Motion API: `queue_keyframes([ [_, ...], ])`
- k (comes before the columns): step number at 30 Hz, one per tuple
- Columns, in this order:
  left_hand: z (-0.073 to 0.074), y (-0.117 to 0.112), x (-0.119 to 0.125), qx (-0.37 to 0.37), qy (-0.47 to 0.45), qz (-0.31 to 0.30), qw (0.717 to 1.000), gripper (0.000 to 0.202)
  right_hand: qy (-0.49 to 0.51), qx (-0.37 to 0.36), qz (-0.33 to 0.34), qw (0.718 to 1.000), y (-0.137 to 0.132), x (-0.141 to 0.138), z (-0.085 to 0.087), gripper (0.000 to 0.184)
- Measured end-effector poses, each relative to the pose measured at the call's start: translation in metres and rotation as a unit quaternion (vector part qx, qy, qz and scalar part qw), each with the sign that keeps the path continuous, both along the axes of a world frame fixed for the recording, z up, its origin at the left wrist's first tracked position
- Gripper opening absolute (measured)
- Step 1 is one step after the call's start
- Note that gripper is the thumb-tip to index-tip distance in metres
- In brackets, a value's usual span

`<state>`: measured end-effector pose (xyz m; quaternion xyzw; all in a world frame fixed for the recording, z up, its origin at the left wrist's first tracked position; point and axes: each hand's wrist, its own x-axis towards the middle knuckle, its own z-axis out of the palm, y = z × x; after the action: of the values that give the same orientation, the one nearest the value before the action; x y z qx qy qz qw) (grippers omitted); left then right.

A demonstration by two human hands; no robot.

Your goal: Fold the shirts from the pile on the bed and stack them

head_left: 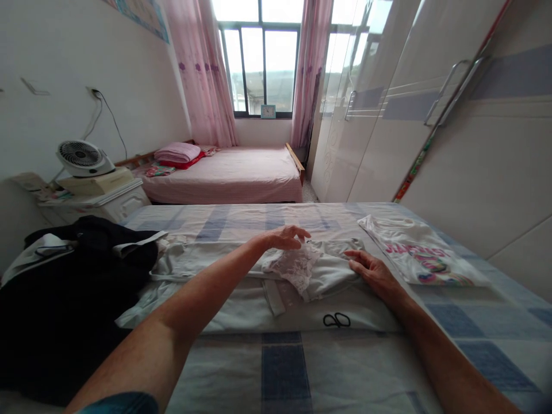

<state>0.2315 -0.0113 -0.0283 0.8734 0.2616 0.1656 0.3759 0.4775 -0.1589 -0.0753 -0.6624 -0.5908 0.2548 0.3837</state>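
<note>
A white garment [241, 287] with a lace-trimmed sleeve [295, 267] lies spread across the checked bedspread [284, 368]. My left hand [287, 237] hovers over the lace part, fingers curled and pinched on the fabric's edge. On the garment's right side rests my right hand [373, 270], flat, with its fingers stretched out. A small black loop mark [337, 319] shows near the garment's front edge.
A folded white T-shirt with pink lettering [420, 253] lies to the right. Dark clothes [73, 287] are piled at left. Beyond stand a second bed with pink sheets [233, 172], a bedside cabinet with a fan [84, 158], and wardrobe doors [431, 115] along the right wall.
</note>
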Motion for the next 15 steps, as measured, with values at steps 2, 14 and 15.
queue_keyframes([
  [2,0.0,0.004,0.0,0.028,0.057,0.007,0.998,0.031,0.0,0.0,0.001,1.0,0.0,0.0,0.0,0.043],
  [14,-0.006,-0.011,-0.04,-0.09,0.042,0.203,0.974,0.022,0.01,-0.015,0.008,1.0,0.002,0.003,-0.005,0.044],
  [15,-0.013,-0.015,-0.039,-0.06,0.053,0.237,0.968,0.02,0.003,-0.012,0.004,1.0,0.002,0.003,-0.005,0.044],
])
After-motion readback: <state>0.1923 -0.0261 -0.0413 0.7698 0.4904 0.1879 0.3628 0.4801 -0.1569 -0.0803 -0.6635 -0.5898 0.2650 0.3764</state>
